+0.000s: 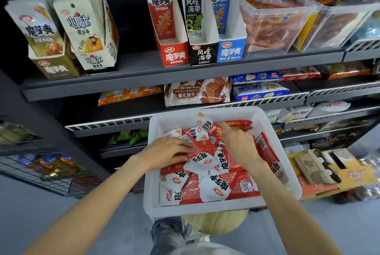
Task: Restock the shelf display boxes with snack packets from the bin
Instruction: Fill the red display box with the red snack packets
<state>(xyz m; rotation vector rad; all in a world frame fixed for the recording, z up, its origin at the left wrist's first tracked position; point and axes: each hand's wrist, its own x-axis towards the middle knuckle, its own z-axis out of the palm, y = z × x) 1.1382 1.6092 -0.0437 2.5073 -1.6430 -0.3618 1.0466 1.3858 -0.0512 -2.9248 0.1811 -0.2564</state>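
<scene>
A white plastic bin sits in front of me, filled with several red-and-white snack packets. Both hands are inside it. My left hand lies on the pile with its fingers pinching the edge of a red packet. My right hand reaches further in, fingers curled round packets near the bin's far side. On the top shelf stand a red display box that looks nearly empty, a black one and a blue one, each showing a packet.
Two fuller display boxes stand at the top shelf's left. Clear tubs of snacks fill its right. Biscuit packs lie on the shelf below. A wire rack is at left; cardboard boxes sit low at right.
</scene>
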